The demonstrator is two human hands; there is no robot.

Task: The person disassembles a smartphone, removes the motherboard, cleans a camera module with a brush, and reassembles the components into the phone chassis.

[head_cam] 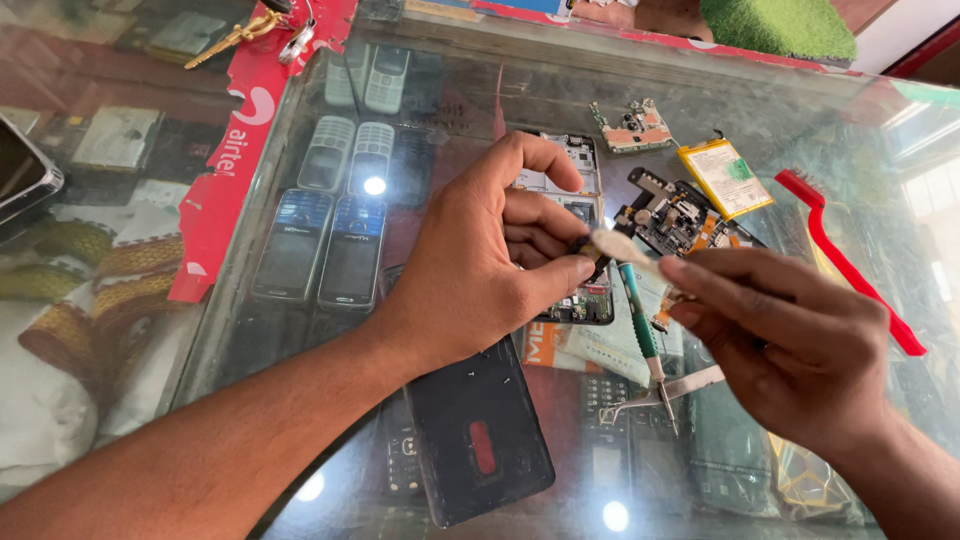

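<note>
At centre frame the left hand (pixel 470 270) pinches a small dark part (pixel 583 247) between thumb and fingertips, its grip closed on it. The right hand (pixel 790 345) holds a pale brush (pixel 620 246) shut between its fingers, tip touching the part. Pressing too hard could flick the part onto the glass surface (pixel 300 400) below. An opened phone (pixel 585 295), a black back cover (pixel 478 430), a green screwdriver (pixel 642 335) and tweezers (pixel 668 392) crowd underneath; a red brush (pixel 850 265) lies at right.

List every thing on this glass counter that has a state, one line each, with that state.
left hand: closed, pinching a small dark part
right hand: closed on a brush, bristles at the part
opened phone: back off, insides exposed, flat
black back cover: detached, lying flat
circuit board: removed, loose on the glass
battery: out, lying flat
screwdriver: set down
tweezers: set down
red brush: unused, lying flat
</note>
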